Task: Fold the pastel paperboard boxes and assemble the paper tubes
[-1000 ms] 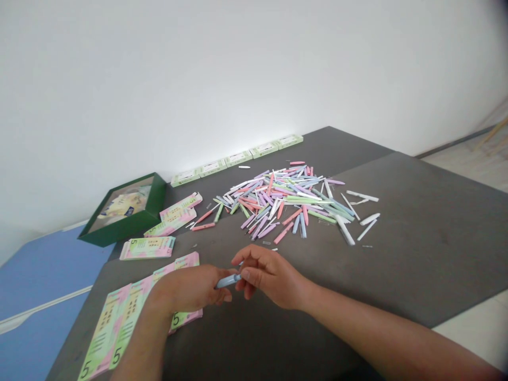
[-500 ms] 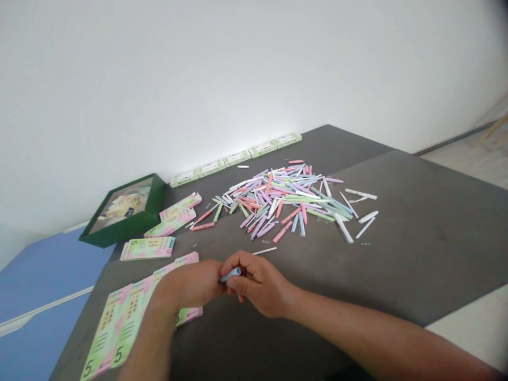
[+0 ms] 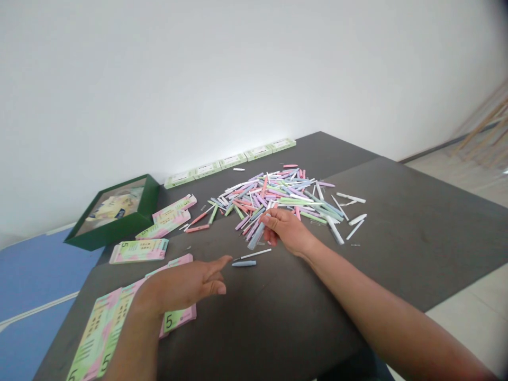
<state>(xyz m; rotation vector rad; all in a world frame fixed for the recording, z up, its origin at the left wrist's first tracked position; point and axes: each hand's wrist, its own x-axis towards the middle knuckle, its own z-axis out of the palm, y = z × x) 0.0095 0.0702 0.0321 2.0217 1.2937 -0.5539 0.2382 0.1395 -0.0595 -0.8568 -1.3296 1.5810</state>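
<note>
My left hand (image 3: 194,283) hovers over the near left of the table with its index finger stretched out, thumb apart and nothing held. Just beyond its fingertip lie a light blue pen cap (image 3: 244,263) and a thin white pen refill (image 3: 254,254) with a dark tip. My right hand (image 3: 283,230) pinches a pale blue-grey pen barrel (image 3: 256,236) at its upper end. The barrel slants down toward the table at the front edge of a heap of pastel pen parts (image 3: 273,193), which my right hand partly covers.
Printed pink-green cartons (image 3: 95,328) lie at the left, partly under my left forearm, with more (image 3: 138,250) behind. A green box (image 3: 115,211) holding packets stands at the left edge. Several pale green boxes (image 3: 232,160) line the wall. Loose white pieces (image 3: 357,219) lie right of the heap.
My hands have come apart. The light blue piece that was between them now lies on the table. My right hand has moved up to the heap and grips a pen barrel.
</note>
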